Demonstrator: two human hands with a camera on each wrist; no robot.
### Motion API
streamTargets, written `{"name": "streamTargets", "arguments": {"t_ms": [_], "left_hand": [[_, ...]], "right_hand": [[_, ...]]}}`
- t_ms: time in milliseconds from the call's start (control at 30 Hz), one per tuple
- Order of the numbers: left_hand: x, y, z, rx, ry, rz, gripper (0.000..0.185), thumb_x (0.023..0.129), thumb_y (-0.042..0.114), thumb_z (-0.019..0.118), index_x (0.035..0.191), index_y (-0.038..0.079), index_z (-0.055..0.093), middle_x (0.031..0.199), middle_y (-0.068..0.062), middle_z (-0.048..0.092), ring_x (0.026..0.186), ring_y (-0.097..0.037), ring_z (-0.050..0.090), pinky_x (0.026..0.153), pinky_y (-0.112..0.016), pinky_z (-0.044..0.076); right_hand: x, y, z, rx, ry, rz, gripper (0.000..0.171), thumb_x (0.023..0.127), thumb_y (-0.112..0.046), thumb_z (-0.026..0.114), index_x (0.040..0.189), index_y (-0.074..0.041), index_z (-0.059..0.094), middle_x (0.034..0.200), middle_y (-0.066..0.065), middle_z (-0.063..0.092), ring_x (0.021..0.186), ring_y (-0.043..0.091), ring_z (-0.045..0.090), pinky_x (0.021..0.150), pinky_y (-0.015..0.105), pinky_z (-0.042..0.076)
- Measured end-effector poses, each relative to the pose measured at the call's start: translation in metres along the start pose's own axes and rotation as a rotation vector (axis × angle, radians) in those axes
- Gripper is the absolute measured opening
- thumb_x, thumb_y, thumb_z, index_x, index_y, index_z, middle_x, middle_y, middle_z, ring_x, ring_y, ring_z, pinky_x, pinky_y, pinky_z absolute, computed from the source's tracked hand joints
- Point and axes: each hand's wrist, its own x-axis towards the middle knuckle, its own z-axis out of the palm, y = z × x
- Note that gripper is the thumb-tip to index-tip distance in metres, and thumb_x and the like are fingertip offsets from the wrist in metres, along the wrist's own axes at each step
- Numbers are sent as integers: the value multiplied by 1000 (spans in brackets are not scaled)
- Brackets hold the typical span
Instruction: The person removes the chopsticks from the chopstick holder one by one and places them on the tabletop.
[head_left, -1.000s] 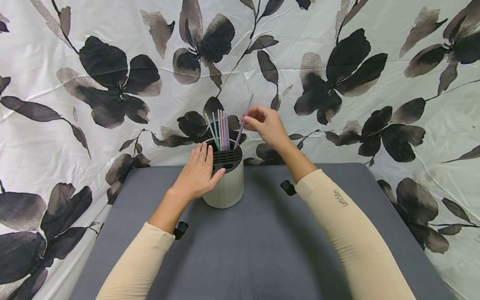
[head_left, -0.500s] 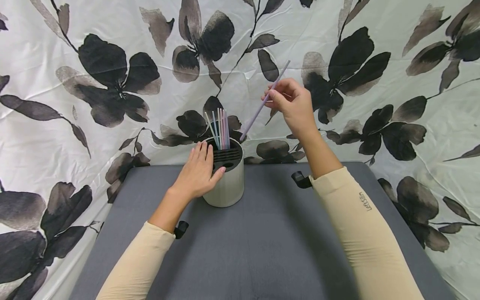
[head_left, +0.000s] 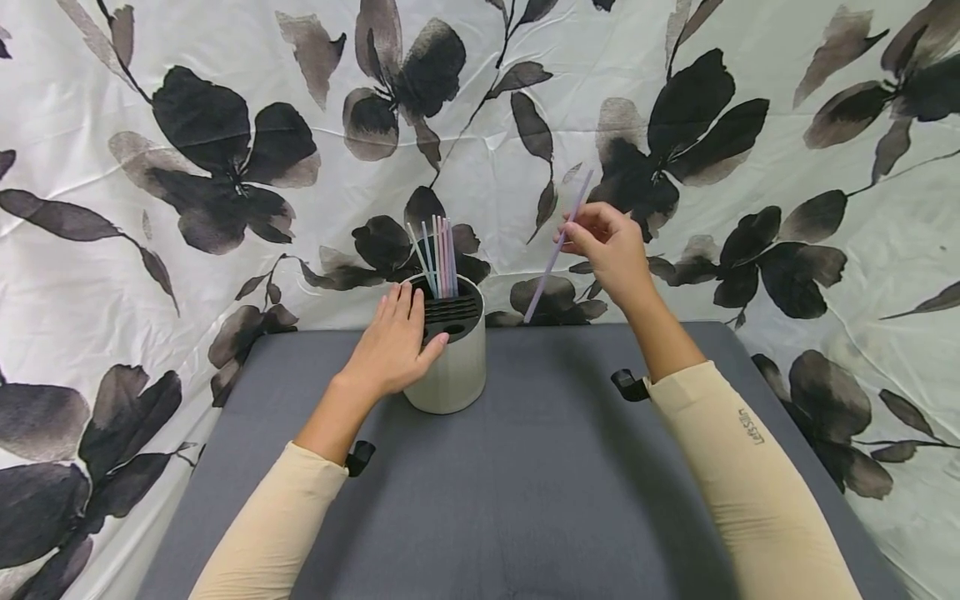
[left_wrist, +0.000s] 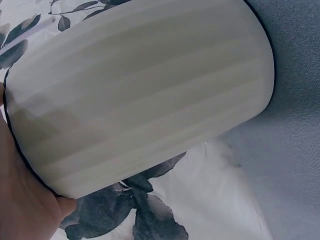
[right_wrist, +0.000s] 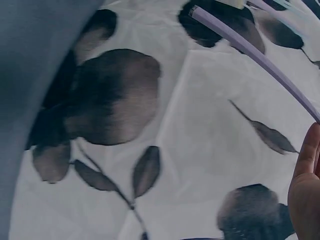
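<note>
A thin purple straw (head_left: pixel 551 261) is in the air, to the right of a white cup, in front of a cloth. It is tilted: its upper end leans to the right, and its lower end points down toward the back edge of the table. The right hand (head_left: pixel 611 250) grasps this straw above its middle, pinching it between the thumb and the fingers. In the right wrist view, the lower end of the straw is free and touches nothing.

The cup (head_left: pixel 459 379) stands upright on the table, near its back edge. Inside it there is a black insert (head_left: pixel 452 312) with slots and round holes, and several pale straws (head_left: pixel 442 258) — pink, blue, whitish and purple — stand together in the back part. The left hand (head_left: pixel 390 343) rests on the left side of the cup's top; its fingers are straight and close together, the thumb is spread over the front rim, and they are not clenched.

Both arms wear beige sleeves (head_left: pixel 750 483), and a black device (head_left: pixel 628 385) is at each wrist. The table (head_left: pixel 510 483) is grey — behind it hangs the white cloth (head_left: pixel 495 175) with dark flowers and leaves.
</note>
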Motion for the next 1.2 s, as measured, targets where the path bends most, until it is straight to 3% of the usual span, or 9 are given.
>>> {"name": "streamTargets", "arguments": {"t_ms": [400,633,767,967,1200], "left_hand": [[-8,-4,-5,-13,-5,23,85,107,55,33,162,-8,16,169,-31,11,160,-42,2,130,-54,9],[-10,-4,-7,-22,-19,38,85,107,56,33,162,-8,17,170,-30,10,160,-42,1,130,-54,9],[-9,-4,-8,-24,-22,37,85,107,56,34,162,-8,17,170,-30,10,160,-42,2,130,-54,9],[-7,-3,-6,-7,3,43,85,107,55,35,161,-9,19,168,-32,13,160,-43,6,130,-54,11],[-4,-1,-3,-8,5,30,85,107,55,35,161,-9,19,169,-31,13,160,-43,5,130,-54,10]], "right_hand": [[-38,41,2,-78,-31,73,27,98,-6,69,117,12,65,99,7,73,85,11,74,78,26,62],[-63,65,7,-163,-50,184,27,99,-7,67,119,12,66,106,31,69,80,4,71,76,24,62],[-73,87,11,-182,-58,242,25,99,-6,68,118,10,67,104,30,69,78,5,72,77,31,63],[-81,113,15,-206,-79,308,21,97,-3,70,113,11,69,98,28,71,71,6,71,71,31,64],[-89,141,16,-140,-131,412,26,99,-1,66,117,17,65,96,26,73,71,7,70,74,35,64]]}}
